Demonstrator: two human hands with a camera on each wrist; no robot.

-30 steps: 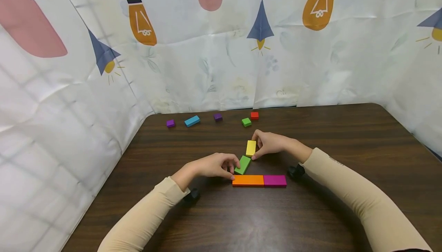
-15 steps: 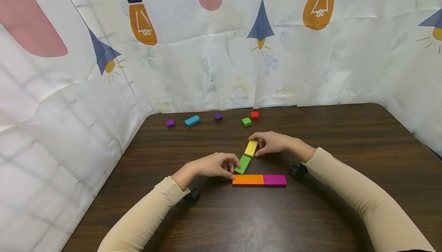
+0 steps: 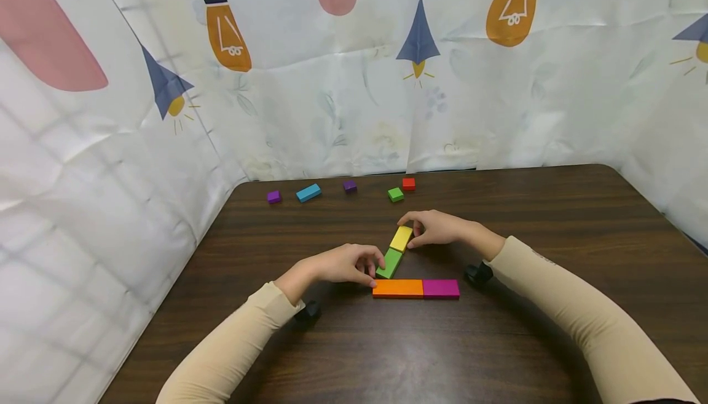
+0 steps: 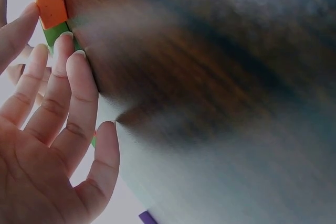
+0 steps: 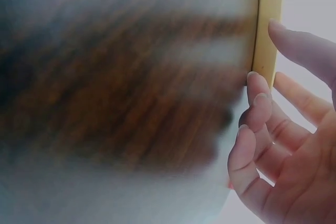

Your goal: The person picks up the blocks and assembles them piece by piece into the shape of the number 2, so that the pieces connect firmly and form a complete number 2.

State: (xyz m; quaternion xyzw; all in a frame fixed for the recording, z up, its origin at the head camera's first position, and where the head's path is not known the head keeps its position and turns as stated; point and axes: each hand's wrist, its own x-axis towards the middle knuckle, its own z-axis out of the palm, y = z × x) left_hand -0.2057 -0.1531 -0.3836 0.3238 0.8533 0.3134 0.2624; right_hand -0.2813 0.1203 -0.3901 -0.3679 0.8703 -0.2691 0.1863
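In the head view a yellow block [image 3: 401,238] lies end to end with a green block [image 3: 389,263], both slanting toward the far right. My right hand [image 3: 439,227] holds the yellow block, thumb on its right side and index finger at its far end. An orange block [image 3: 397,288] and a magenta block [image 3: 440,288] form a straight row nearer me. My left hand [image 3: 339,265] rests its thumb at the orange block's left end, with its fingertips on the green block. In the left wrist view those fingers [image 4: 55,95] are mostly straight.
Along the far table edge lie a purple block [image 3: 273,197], a blue block [image 3: 308,193], a dark purple block [image 3: 350,187], a small green block [image 3: 395,194] and a red block [image 3: 409,184]. A printed white curtain [image 3: 354,109] stands behind the brown table [image 3: 398,348].
My right hand has turned the yellow block from nearly straight to slanted and brought it against the green block's far end, in line with it. The left hand has stayed put.
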